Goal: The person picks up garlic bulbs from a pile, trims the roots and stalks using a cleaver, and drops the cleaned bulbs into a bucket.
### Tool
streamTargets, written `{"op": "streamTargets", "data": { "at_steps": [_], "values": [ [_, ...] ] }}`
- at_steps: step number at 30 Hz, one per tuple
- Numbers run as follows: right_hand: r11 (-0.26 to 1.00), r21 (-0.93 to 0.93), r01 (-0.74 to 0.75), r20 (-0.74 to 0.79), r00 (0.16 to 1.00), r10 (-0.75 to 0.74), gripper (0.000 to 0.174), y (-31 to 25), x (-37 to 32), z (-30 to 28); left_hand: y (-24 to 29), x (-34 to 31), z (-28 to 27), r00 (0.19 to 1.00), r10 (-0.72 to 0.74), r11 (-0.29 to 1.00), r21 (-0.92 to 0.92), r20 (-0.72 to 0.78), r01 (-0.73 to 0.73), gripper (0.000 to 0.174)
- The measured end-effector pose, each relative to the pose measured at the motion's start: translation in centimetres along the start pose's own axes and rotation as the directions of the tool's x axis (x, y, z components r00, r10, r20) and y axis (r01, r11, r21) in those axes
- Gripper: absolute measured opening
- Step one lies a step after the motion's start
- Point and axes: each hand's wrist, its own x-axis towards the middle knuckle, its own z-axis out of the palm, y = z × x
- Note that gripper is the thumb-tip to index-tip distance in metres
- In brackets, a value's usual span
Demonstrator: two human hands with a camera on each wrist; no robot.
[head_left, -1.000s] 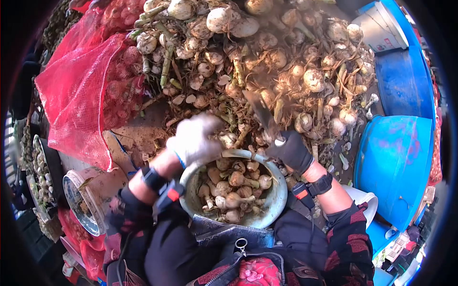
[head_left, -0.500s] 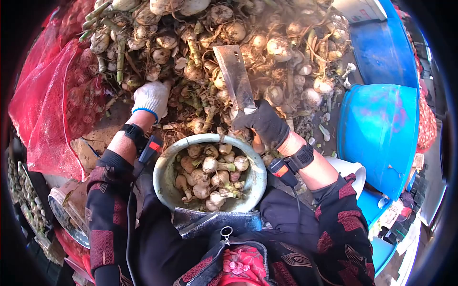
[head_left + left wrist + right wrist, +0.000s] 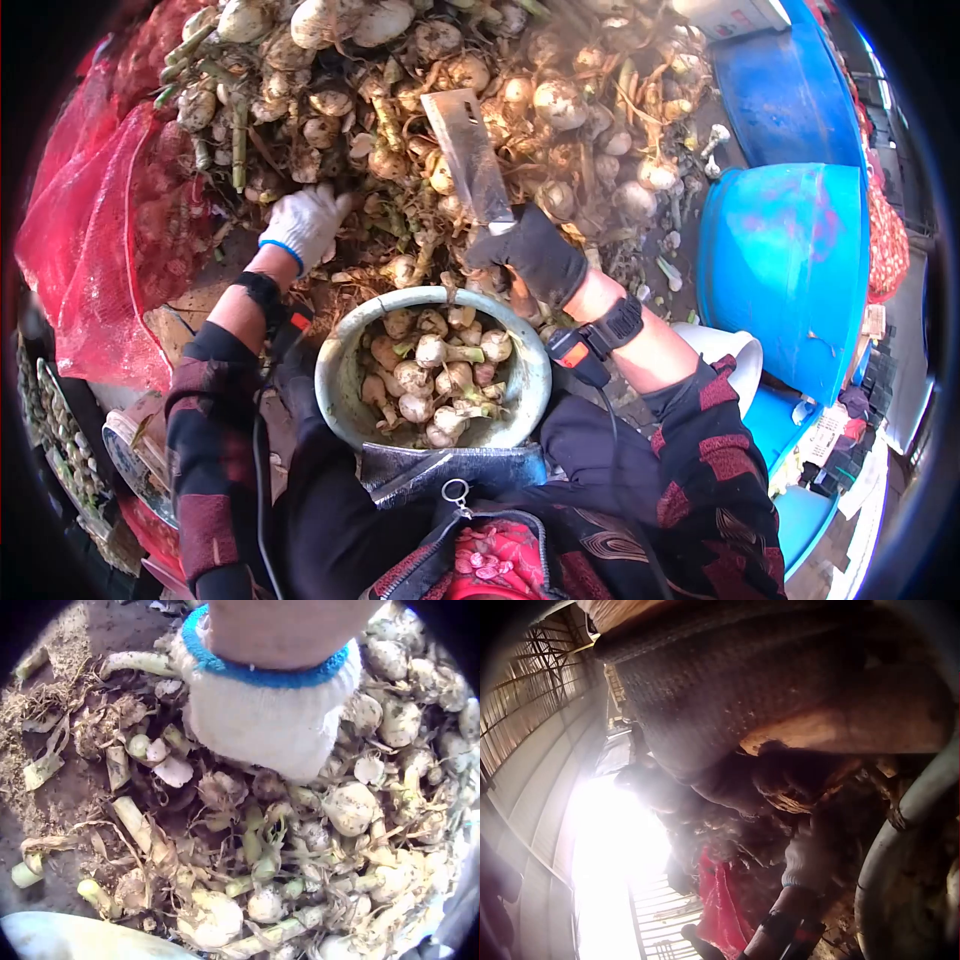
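Note:
My left hand point(image 3: 308, 226), in a white knit glove with a blue cuff, reaches down at the near left edge of the pile of bulbs point(image 3: 390, 160). In the left wrist view the glove point(image 3: 262, 724) lies over stalks and bulbs, its fingertips hidden. My right hand point(image 3: 540, 258), dark-gloved, grips the handle of a broad cleaver point(image 3: 468, 155), its blade pointing up and left over the pile. In the right wrist view the dark glove point(image 3: 727, 712) is curled round a wooden handle point(image 3: 847, 712). Between my forearms sits a round basin point(image 3: 334, 400) with trimmed bulbs point(image 3: 412, 376).
A red mesh sack point(image 3: 90, 240) of bulbs stands at the left, with a dirty white bucket point(image 3: 135, 450) below it. Large blue tubs point(image 3: 780, 280) and a white bucket point(image 3: 735, 360) are at the right. Cut stalks litter the ground.
My left hand has moved from above the basin leftward to the pile's edge. The cleaver, blurred at first, is now sharply seen in my right hand. The head view has shifted.

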Motion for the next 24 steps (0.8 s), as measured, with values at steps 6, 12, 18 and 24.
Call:
{"op": "streamTargets", "data": {
  "at_steps": [6,12,18,24],
  "values": [
    [0.875,-0.438,0.207,-0.013,0.972,-0.236,0.014,0.8,-0.2,-0.9,-1.2,-0.2,0.2,0.997,0.031,0.999,-0.017,0.064,-0.03,0.021],
    [0.975,-0.202,0.094,-0.055,0.993,-0.107,0.018,1.2,-0.6,-0.9,0.1,-2.5,-4.9,0.994,-0.057,0.965,-0.259,-0.093,0.031,0.059],
    [0.917,-0.374,0.135,-0.08,0.981,-0.177,0.026,-0.2,-1.5,1.3,1.6,-4.7,-7.3,0.962,-0.274,0.292,-0.951,0.019,0.102,0.069],
    [0.422,-0.719,0.553,0.182,0.735,-0.653,0.018,-0.8,-1.8,4.3,4.6,-9.1,-10.3,0.977,-0.211,-0.599,-0.793,0.018,-0.115,0.089]
  ]
}}
